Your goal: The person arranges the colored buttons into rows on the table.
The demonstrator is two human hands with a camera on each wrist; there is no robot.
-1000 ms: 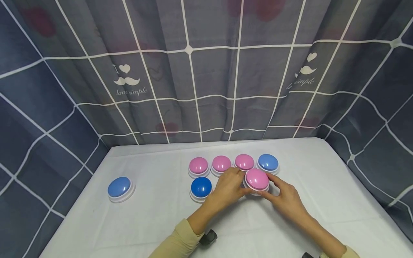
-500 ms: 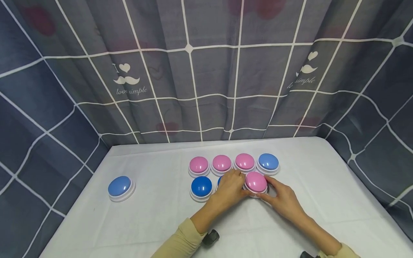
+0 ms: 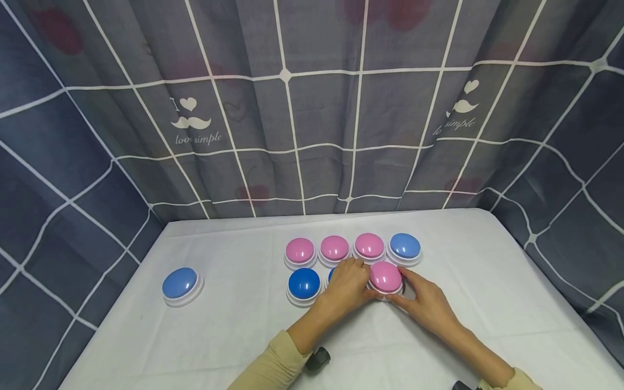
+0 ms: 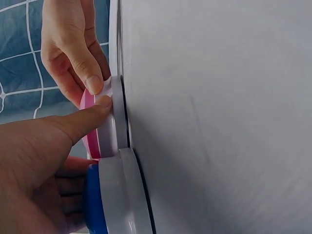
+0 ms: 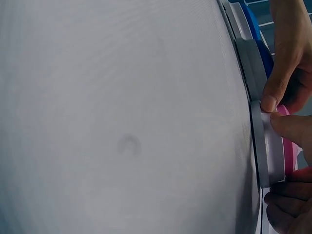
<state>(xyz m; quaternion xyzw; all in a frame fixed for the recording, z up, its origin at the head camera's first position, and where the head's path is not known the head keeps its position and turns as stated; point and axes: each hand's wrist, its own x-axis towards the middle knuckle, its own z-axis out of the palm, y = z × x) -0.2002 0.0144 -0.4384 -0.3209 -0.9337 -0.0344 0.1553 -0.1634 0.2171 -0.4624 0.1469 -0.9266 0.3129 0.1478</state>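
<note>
Both hands hold one glossy pink push button [image 3: 385,277] with a white round base. My left hand [image 3: 347,281] grips its left side, thumb along the front of the base. From the right, my right hand [image 3: 431,303] has its thumb on the front and its fingers round the far side. In the left wrist view the white base [image 4: 108,131] sits low at the table, right beside a dark blue button [image 4: 119,195]. That blue button is mostly hidden behind my left hand in the head view. The right wrist view shows both thumbs nearly meeting on the pink button [image 5: 289,156].
Behind stand three pink buttons [image 3: 334,248] and a light blue button [image 3: 405,246] in a row. Another dark blue button [image 3: 304,283] is left of my left hand. A light blue button [image 3: 180,283] sits apart at far left on the white tabletop [image 3: 229,325].
The held pink button has shifted slightly left and lower, together with both hands. A sliver of the dark blue button beside my left hand now shows.
</note>
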